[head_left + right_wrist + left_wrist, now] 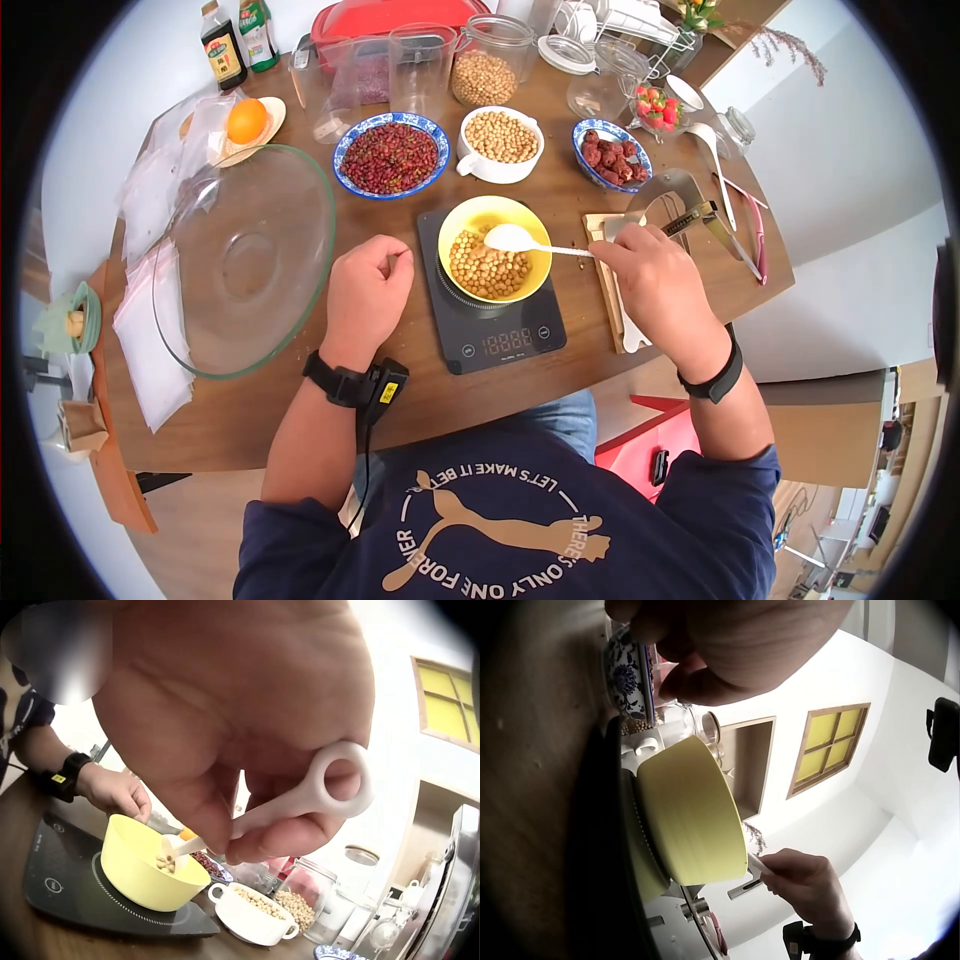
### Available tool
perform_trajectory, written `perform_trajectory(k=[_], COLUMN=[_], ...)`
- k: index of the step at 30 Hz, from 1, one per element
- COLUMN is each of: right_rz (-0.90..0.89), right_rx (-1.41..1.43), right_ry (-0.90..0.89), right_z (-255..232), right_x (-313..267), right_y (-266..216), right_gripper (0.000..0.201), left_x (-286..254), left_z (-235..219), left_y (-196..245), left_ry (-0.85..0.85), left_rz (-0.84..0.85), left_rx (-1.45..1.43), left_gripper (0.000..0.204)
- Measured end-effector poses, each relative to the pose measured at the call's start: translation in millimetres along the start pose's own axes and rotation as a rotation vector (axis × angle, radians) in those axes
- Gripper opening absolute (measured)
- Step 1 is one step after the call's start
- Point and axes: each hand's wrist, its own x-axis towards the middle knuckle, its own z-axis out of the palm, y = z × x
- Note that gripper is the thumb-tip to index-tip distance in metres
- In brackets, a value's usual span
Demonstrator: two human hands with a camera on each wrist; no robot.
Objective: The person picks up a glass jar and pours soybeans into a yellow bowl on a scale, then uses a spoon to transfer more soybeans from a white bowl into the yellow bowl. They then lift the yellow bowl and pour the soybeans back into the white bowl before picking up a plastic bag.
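My right hand (655,290) grips the handle of a white plastic spoon (512,238); the ring at the handle's end (364,780) sticks out past the fingers. The spoon's head is over the soybeans (485,268) inside a yellow bowl (541,262). That bowl stands on a black digital kitchen scale (450,335) with a lit display. Left of the scale, my left hand (368,295) rests with fingers loosely curled, holding nothing. In the left wrist view the yellow bowl (694,814) hides its own contents, and the right hand (806,885) shows beyond it.
Behind the scale stand a bowl of red beans (392,158), a white pot of soybeans (500,137) and a bowl of dark red pieces (612,160). A large glass bowl (245,320) lies left. A soybean jar (487,72) and a wooden board (608,290) are also near.
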Motion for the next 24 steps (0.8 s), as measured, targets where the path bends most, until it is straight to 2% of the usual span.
perform_trajectory(k=[3,9,13,19,24], right_rz=[-0.007,0.204,0.207,0.307,0.336], right_rx=[-0.007,0.242,0.096,-0.245,-0.292], right_ry=[0.014,0.016,0.201,-0.039,-0.129], right_z=[-2,-8,17,41,52], right_x=[0,9,40,94,113], right_y=[0,10,32,39,38], right_gripper=[0.013,0.013,0.015,0.015,0.016], left_x=[0,0,0,-1,-1], left_z=[0,0,0,-1,1], left_y=[0,2,4,2,-1], left_ry=[0.006,0.007,0.005,0.030,0.029], left_rz=[0.006,0.000,0.014,0.042,0.038], left_rx=[-0.002,-0.009,0.010,0.020,-0.003], left_gripper=[0.008,0.009,0.009,0.008,0.007])
